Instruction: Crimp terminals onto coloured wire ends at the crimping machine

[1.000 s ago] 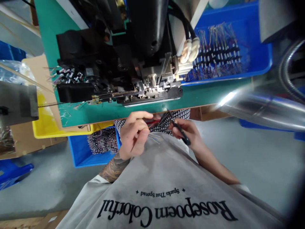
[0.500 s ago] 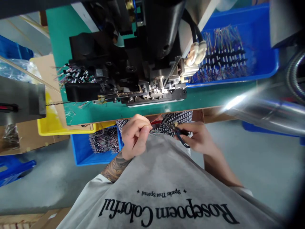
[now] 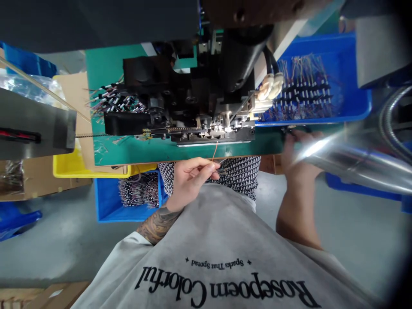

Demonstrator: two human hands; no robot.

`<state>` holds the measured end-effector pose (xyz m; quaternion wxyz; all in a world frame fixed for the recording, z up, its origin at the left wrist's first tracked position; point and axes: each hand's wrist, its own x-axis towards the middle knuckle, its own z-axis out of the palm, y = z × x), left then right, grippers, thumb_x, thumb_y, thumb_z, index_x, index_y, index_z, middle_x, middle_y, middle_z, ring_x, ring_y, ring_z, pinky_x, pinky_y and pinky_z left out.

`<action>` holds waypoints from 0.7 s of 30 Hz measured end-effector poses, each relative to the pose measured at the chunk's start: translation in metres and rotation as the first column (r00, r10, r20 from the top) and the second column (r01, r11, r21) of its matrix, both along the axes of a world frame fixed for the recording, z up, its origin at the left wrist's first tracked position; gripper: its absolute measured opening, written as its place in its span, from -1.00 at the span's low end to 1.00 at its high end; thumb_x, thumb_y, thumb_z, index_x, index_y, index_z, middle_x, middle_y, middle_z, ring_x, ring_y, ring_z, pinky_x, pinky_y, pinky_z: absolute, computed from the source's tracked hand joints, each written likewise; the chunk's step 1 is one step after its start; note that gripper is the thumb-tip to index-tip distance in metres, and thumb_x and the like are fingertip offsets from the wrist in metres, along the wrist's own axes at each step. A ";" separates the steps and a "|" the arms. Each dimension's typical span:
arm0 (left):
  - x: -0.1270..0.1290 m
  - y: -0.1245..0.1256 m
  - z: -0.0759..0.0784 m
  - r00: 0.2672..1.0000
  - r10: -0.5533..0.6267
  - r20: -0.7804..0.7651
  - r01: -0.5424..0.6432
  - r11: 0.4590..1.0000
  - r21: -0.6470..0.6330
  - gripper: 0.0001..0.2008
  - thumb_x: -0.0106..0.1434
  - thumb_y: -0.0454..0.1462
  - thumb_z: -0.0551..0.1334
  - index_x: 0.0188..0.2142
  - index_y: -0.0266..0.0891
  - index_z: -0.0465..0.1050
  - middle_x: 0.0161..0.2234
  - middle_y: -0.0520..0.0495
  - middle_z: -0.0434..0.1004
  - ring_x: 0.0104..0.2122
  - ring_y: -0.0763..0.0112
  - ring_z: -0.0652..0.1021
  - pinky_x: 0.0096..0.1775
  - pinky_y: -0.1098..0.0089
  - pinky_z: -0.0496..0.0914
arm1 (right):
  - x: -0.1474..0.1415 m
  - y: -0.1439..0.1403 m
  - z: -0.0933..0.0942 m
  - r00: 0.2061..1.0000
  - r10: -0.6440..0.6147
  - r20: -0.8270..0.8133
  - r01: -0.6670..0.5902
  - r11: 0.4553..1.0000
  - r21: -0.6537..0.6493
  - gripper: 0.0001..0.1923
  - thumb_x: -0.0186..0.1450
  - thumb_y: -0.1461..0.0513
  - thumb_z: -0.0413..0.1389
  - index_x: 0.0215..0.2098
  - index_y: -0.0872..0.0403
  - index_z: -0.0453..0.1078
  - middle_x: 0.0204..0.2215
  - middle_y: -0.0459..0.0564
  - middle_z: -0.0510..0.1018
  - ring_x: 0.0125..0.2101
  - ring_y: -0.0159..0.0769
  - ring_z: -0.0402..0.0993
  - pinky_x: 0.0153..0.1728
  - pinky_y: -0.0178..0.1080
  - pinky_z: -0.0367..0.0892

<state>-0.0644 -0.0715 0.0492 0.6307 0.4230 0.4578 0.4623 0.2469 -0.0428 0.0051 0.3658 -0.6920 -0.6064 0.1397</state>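
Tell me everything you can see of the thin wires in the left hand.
The bundle of thin coloured wires is pinched in the fingers of the left hand, just below the green bench edge. One orange strand curves upward toward the black machine; the others fan rightward over patterned fabric. The ends are too fine to make out.

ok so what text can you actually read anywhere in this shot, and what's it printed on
"Rosepoem Colorful" – large black letters on the grey t-shirt, upside down in this view.
"Sparks That Spread" – small black line on the same shirt, between two star marks, also upside down.
No label, number or brand can be read on the black machine, the blue bins or the yellow bin.
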 end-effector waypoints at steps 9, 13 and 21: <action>0.005 0.011 0.005 0.994 -0.044 -0.101 0.052 0.995 0.080 -0.83 0.46 -0.17 0.38 -0.22 -0.18 0.71 -0.40 -0.03 0.73 -0.41 0.41 0.69 -0.32 0.41 0.56 | -0.154 0.004 0.048 0.540 0.061 -0.840 -0.371 0.913 -0.172 -0.62 0.35 -0.09 0.29 -0.38 0.01 0.70 -0.57 -0.08 0.61 -0.55 -0.41 0.46 -0.53 -0.32 0.37; 0.006 0.021 0.009 0.991 -0.019 -0.135 0.036 0.991 0.126 -0.78 0.46 -0.17 0.36 -0.31 -0.19 0.66 -0.44 -0.02 0.70 -0.43 0.41 0.67 -0.33 0.41 0.57 | -0.157 0.016 0.048 0.469 0.031 -0.883 -0.334 0.931 -0.145 -0.70 0.29 -0.05 0.37 -0.38 -0.01 0.72 -0.55 -0.09 0.62 -0.56 -0.42 0.47 -0.55 -0.33 0.39; 0.011 0.033 0.014 0.972 0.057 -0.227 -0.004 0.973 0.229 -0.79 0.45 -0.19 0.35 -0.32 -0.20 0.64 -0.46 0.01 0.66 -0.46 0.46 0.62 -0.39 0.45 0.53 | -0.158 0.023 0.053 0.331 -0.047 -0.943 -0.377 0.909 -0.178 -0.69 0.29 -0.01 0.38 -0.41 0.04 0.67 -0.57 -0.12 0.54 -0.59 -0.43 0.41 -0.61 -0.33 0.36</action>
